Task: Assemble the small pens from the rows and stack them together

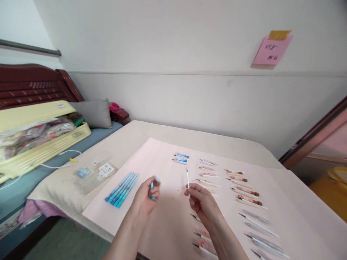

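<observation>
My left hand (147, 198) is closed around a light blue pen barrel (152, 190), held upright above the pink sheet (162, 159). In a pinch, my right hand (202, 201) holds a thin white pen refill (187, 177) with its dark tip pointing up. The two hands are a short gap apart. A row of several blue pens (122, 189) lies left of my left hand. Small blue pen parts (181, 158) lie farther back on the sheet.
Rows of pens and refills (238, 191) lie on the right of the table. Small packets (96, 171) rest near the table's left edge. A yellow box (40, 144) and grey pillow (94, 113) sit on a bed at left. A pink note (271, 48) hangs on the wall.
</observation>
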{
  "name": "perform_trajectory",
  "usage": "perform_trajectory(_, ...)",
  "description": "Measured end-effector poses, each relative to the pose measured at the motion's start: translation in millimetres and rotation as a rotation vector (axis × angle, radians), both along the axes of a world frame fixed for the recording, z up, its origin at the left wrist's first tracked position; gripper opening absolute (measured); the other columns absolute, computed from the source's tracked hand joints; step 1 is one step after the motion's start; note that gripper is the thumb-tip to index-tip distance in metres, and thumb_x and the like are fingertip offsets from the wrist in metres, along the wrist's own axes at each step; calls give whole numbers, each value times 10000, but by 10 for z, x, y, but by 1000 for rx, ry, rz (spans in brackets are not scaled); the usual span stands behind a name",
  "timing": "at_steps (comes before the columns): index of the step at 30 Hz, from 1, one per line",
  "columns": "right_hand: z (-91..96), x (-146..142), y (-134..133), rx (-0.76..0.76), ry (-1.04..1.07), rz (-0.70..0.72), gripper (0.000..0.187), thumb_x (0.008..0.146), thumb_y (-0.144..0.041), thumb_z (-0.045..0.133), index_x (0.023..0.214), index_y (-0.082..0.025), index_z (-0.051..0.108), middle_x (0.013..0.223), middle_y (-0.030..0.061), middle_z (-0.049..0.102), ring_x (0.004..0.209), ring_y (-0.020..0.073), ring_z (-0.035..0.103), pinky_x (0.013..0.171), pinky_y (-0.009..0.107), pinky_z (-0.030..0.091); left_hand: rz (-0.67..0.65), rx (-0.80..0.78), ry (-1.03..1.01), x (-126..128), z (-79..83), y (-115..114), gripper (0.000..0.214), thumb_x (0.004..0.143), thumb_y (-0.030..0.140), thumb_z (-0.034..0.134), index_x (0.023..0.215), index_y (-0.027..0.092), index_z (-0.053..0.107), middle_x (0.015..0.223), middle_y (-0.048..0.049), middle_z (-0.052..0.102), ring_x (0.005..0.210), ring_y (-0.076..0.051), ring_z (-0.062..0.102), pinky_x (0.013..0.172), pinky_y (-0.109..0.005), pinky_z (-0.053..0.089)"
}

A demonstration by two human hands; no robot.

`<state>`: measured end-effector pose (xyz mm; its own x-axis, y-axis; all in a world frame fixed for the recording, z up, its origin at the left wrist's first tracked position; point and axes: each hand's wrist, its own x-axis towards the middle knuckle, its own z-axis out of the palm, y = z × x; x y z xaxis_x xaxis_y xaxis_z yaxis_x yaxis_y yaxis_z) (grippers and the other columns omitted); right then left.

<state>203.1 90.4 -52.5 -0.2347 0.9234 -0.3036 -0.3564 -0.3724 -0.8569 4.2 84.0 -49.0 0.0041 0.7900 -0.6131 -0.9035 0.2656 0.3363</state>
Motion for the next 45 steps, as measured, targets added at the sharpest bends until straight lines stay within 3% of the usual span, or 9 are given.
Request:
perform_trajectory(10,9,-12,-43,29,-45,37,176,648,-261,624,771,-166,541,660,-21,605,381,24,355,389,191,163,-95,58,-218,-104,-30,14,56,820,145,476,773,115,477,652,-2,533,325,13,288,286,-121,210)
perform_trajectory(24,-15,-8,-12,61,-87,19,176,625,-271,620,731,-173,520,673,-12,621,361,24,343,373,193,183,-68,7,-195,-73,-36,21,72,811,135,490,744,130,463,646,-2,544,322,15,293,291,-117,207)
perform_trajectory(28,-30,258,123,224,-389,-174,146,620,-277,592,669,-199,478,581,-34,562,435,85,447,432,212,308,-54,17,-154,-77,-36,32,81,802,134,505,735,135,460,637,9,527,316,24,279,290,-112,197)
perform_trajectory(30,-16,455,231,399,-732,-258,79,681,-278,524,668,-205,498,526,-46,495,473,109,465,490,232,343,-48,18,-150,-72,-32,36,92,789,135,525,730,140,455,646,8,526,320,26,277,291,-111,198)
perform_trajectory(32,9,613,356,559,-1133,-241,109,747,-269,462,694,-209,536,591,-23,529,553,125,491,565,246,349,-40,24,-149,-56,-19,38,105,773,132,545,725,143,453,656,5,529,327,24,280,293,-111,202)
perform_trajectory(35,26,673,560,746,-1602,69,188,808,-188,394,780,-202,579,808,34,587,715,146,534,614,245,322,-44,34,-151,-20,16,38,118,753,126,564,712,142,454,655,5,526,336,21,282,293,-115,199)
perform_trajectory(37,2,606,695,796,-1752,303,230,793,-101,388,812,-196,598,869,50,578,734,141,538,594,238,294,-47,38,-142,0,42,39,127,742,130,576,702,143,456,653,4,525,341,17,284,294,-119,200)
perform_trajectory(41,-113,405,909,839,-1787,512,257,712,0,444,756,-179,623,844,62,565,759,149,534,581,239,269,-29,25,-113,6,64,53,119,740,139,576,696,143,465,640,4,519,342,16,278,294,-119,197)
perform_trajectory(45,-207,267,1027,880,-1762,615,227,697,10,479,718,-167,619,848,73,559,805,163,522,583,234,276,-22,17,-97,-7,56,77,118,733,153,583,692,142,473,635,3,520,343,16,280,298,-120,199)
